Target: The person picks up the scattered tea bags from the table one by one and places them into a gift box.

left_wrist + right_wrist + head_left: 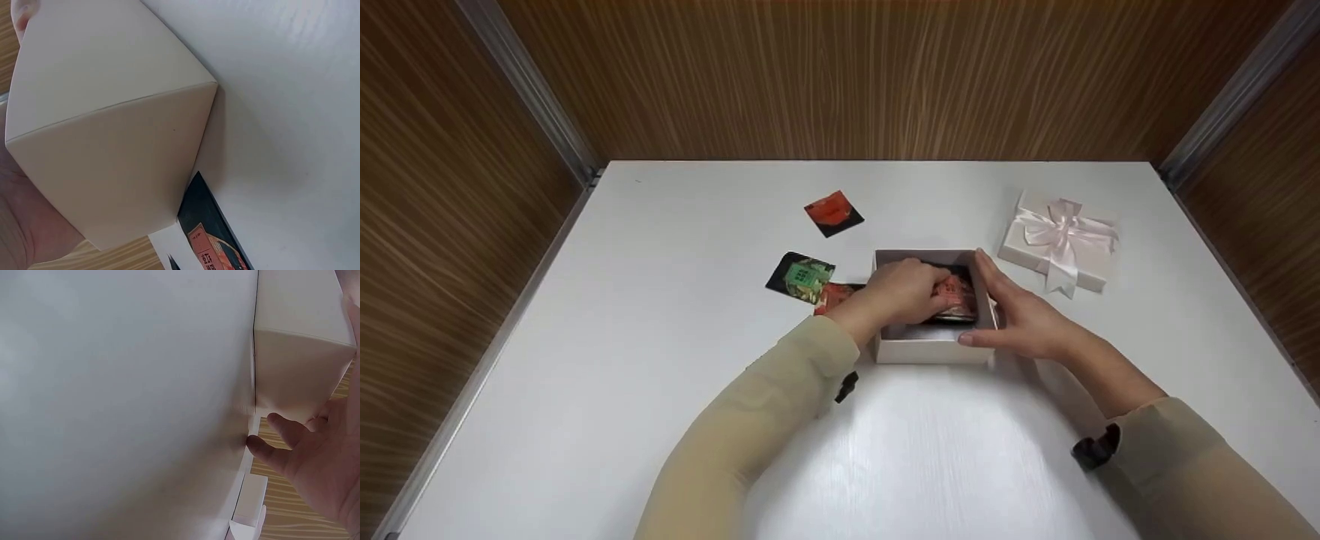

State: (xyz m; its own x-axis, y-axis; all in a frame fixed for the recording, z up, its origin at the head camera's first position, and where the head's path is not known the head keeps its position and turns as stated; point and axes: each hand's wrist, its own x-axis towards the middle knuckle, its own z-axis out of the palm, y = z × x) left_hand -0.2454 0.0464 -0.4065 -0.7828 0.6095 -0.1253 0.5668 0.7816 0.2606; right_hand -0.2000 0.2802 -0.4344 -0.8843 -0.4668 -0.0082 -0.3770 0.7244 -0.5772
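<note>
Wood-grain panels, white table, both hands at a box

Panels rise at the top and sides of the frame. Open white box sits on the table, just right of centre. My left hand is down inside it, fingers bent, at a red-and-black packet; cannot tell whether I pinch it. My right hand is unclenched, fingers extended along the box's right wall, thumb at the front rim.

Left of the box, near centre: green-and-black packet, with a second red packet beside it, partly behind my wrist. Third red packet lies alone, upper centre. Upper right: white lid with a pale pink bow, well apart from the packets.
</note>
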